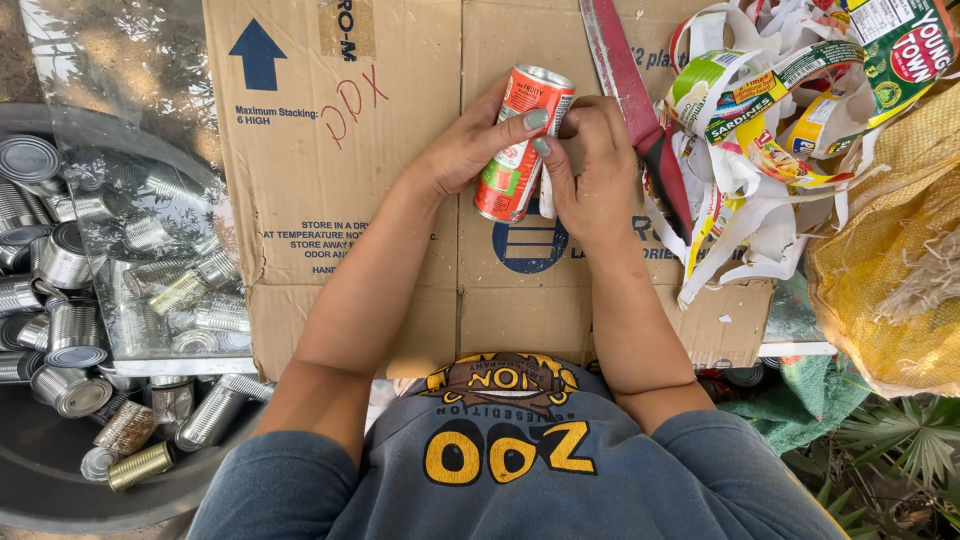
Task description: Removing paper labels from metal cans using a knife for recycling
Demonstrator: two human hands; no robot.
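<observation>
Red and white, the tin can [522,143] stood tilted between your two hands over the flattened cardboard box [340,180] that served as your work surface. Your left hand [470,145] wrapped around the can from the left side, the fingers curled over its front and the painted nails lying across the label near the top. Your right hand [592,170] pressed in from the other side, fingers bent and pinched at the label's edge, where a strip of white paper [547,195] showed loose along the can. Both hands were closed on the can, touching each other at the fingertips.

Just to the right of your right hand, a long red-handled blade [630,90] lay slanted on the cardboard, its lower end running under a heap of torn paper labels [770,130] in green, yellow and white. Beyond the heap sat a yellow mesh sack [890,290], and a green cloth [800,400] lay below the cardboard's corner.

Well apart to your left, a large round tub [50,480] held many bare silver cans [120,300], lying every which way, partly under a clear sheet [150,120] that reflected tree branches. Your grey-blue shirt [520,470] filled the bottom of the view.
</observation>
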